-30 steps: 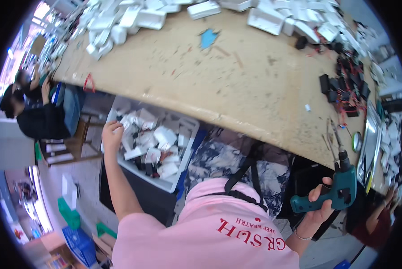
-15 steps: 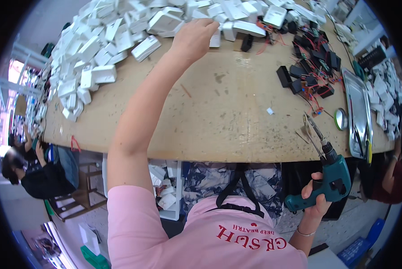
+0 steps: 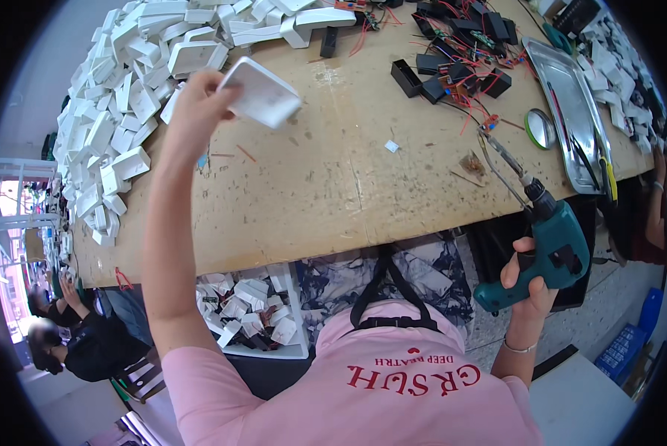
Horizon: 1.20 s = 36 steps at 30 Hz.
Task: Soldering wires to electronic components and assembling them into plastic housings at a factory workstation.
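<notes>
Stretching across the view, the wide table (image 3: 296, 201) carries a sprawling pile of white plastic cases (image 3: 99, 134) on its far left, cut off by the upper edge. Below the near edge sits a tub (image 3: 298, 327) of mixed white and dark parts, its left portion hidden behind the left forearm (image 3: 171, 238). At the right lie a metal tray (image 3: 555, 65) and a heap of black boxes with red wires (image 3: 460, 72), whose tangle is hard to sort out.

The right hand (image 3: 534, 301) is wrapped round the handle of a teal pistol-shaped tool (image 3: 564, 227), probably a soldering gun; its metal tip (image 3: 510, 162) points toward the heap's near edge, and whether they touch cannot be told. Nor can I tell if the trigger (image 3: 526, 259) is pressed.

The left hand (image 3: 203, 104) pinches one white case (image 3: 263, 93) by its left edge, tilted above the table near the pile. The step in hand seems to be handling this single case; moving it would call for a firm pinch, well away from the tip. Motion blurs the case, so its inside is unclear, and some of the gripping fingers are hidden.
</notes>
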Motion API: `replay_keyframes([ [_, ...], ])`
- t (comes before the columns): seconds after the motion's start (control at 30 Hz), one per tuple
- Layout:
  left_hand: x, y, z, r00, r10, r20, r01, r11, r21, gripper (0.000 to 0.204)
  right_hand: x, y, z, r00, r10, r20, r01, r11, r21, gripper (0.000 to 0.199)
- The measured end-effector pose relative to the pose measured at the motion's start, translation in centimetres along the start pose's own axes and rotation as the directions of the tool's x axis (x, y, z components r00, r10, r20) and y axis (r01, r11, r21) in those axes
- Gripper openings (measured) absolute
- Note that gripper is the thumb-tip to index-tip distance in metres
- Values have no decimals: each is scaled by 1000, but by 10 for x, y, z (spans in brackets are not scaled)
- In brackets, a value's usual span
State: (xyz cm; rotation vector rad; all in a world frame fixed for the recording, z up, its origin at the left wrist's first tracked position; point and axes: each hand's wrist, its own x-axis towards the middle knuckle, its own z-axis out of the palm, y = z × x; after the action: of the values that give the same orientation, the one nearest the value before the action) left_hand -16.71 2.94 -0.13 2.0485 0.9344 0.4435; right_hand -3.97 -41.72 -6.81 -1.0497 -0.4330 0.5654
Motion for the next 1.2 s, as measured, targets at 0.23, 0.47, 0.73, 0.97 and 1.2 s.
replay_keyframes([
  [0.23,-83,24,117,988,-86,131,140,861,-489,24,-4,1,1,998,-70,8,69,997,44,71],
  [0.47,-95,14,117,980,201,6,-200,975,99,43,-7,0,-5,997,-66,42,65,997,31,67],
  [0.73,-80,19,101,934,357,33,-357,934,12,42,-2,-3,-6,994,-89,56,87,995,47,66],
  [0.97,11,55,129,552,800,236,-833,534,143,35,-6,-6,-8,994,-88,-63,89,996,1,65],
  [1.2,38,57,160,552,702,450,-808,316,498,26,-5,-18,-6,974,-166,-156,169,986,7,64],
])
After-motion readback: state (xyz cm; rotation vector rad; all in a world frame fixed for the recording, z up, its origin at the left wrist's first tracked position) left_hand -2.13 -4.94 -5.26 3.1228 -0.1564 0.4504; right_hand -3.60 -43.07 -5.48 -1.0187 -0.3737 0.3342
